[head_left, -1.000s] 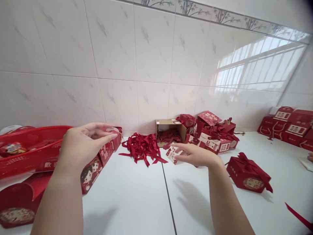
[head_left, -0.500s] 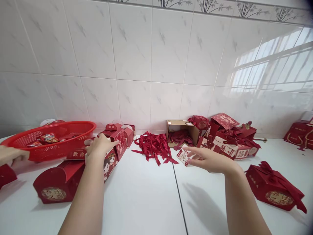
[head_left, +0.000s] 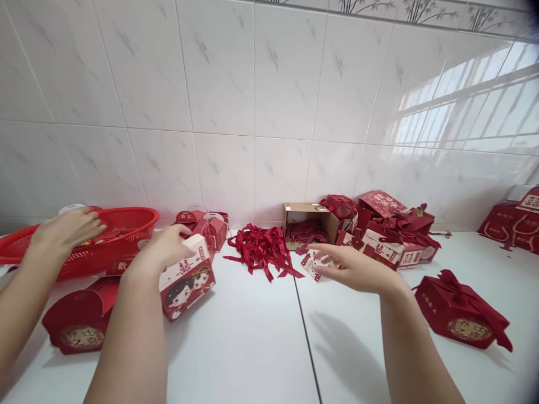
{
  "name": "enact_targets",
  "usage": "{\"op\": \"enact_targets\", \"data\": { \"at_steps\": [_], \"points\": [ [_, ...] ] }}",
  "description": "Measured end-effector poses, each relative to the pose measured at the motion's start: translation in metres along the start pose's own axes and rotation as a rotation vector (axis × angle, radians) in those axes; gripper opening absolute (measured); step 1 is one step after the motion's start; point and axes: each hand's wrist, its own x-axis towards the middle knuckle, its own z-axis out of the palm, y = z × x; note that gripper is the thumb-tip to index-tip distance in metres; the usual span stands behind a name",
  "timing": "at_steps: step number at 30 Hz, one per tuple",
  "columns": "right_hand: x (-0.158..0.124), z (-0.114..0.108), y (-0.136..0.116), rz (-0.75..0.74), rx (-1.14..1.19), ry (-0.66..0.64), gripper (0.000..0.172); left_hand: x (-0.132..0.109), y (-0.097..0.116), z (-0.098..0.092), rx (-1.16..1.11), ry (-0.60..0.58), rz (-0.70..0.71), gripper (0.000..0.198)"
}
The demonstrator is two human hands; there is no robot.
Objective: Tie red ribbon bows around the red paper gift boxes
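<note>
My left hand (head_left: 158, 249) grips the top of a red and white gift box (head_left: 189, 283) printed with a cartoon couple. The box is tilted, and my wrist partly covers its left side. Between the thumb and fingers of my right hand (head_left: 347, 266) is a small white and red printed card (head_left: 310, 266), held above the tabletop. A pile of red ribbons (head_left: 263, 249) lies between my hands, near the wall. Left of my left forearm stands a dark red gift box (head_left: 80, 325) with a rounded end.
Another person's hand (head_left: 69, 230) reaches into a red plastic basket (head_left: 138, 220) at the left. An open cardboard box (head_left: 332, 224) holds dark red pieces. Several gift boxes (head_left: 381, 247) are heaped right of it. A ribbon-tied box (head_left: 463, 317) and red bags (head_left: 501, 224) stand farther right.
My left hand has pulled the couple-printed box out of the row toward me and tilted it. The other person's hand has moved into the basket. My right hand still holds the card.
</note>
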Motion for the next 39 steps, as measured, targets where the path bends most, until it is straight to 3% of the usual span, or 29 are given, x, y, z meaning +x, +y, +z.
{"op": "enact_targets", "data": {
  "at_steps": [2, 4, 7, 10, 12, 15, 17, 19, 21, 26, 31, 36, 39],
  "points": [
    [0.006, 0.010, -0.008, -0.097, 0.086, 0.066, 0.057, -0.011, 0.022, 0.002, 0.050, -0.199, -0.010, 0.043],
    [0.013, 0.023, -0.018, -0.176, 0.208, 0.155, 0.073, -0.026, 0.045, 0.010, 0.033, -0.332, 0.066, 0.048],
    [0.022, 0.043, -0.030, -0.276, 0.369, 0.214, 0.093, -0.050, 0.076, 0.027, -0.059, -0.395, 0.241, 0.034],
    [0.025, 0.056, -0.037, -0.341, 0.534, 0.130, 0.092, -0.069, 0.096, 0.042, -0.167, -0.400, 0.377, 0.032],
    [0.025, 0.059, -0.039, -0.358, 0.657, 0.100, 0.081, -0.077, 0.103, 0.051, -0.212, -0.336, 0.489, 0.039],
    [0.024, 0.057, -0.042, -0.391, 0.783, 0.161, 0.072, -0.081, 0.108, 0.059, -0.174, -0.067, 0.672, 0.049],
    [0.023, 0.053, -0.043, -0.389, 0.845, 0.227, 0.070, -0.081, 0.109, 0.061, -0.119, 0.134, 0.785, 0.046],
    [0.022, 0.049, -0.043, -0.356, 0.887, 0.306, 0.065, -0.081, 0.110, 0.061, -0.106, 0.220, 0.849, 0.035],
    [0.022, 0.046, -0.041, -0.325, 0.899, 0.393, 0.060, -0.080, 0.111, 0.060, -0.159, 0.186, 0.819, 0.023],
    [0.021, 0.046, -0.039, -0.295, 0.853, 0.589, 0.039, -0.080, 0.111, 0.060, -0.393, 0.003, 0.523, 0.018],
    [0.021, 0.048, -0.040, -0.266, 0.883, 0.580, 0.030, -0.077, 0.109, 0.067, -0.638, -0.111, 0.374, 0.023],
    [0.019, 0.047, -0.042, -0.260, 0.864, 0.615, 0.024, -0.076, 0.109, 0.068, -0.643, -0.090, 0.336, 0.027],
    [0.018, 0.049, -0.043, -0.275, 0.908, 0.623, 0.021, -0.078, 0.111, 0.069, -0.688, -0.170, 0.271, 0.028]
  ]
}}
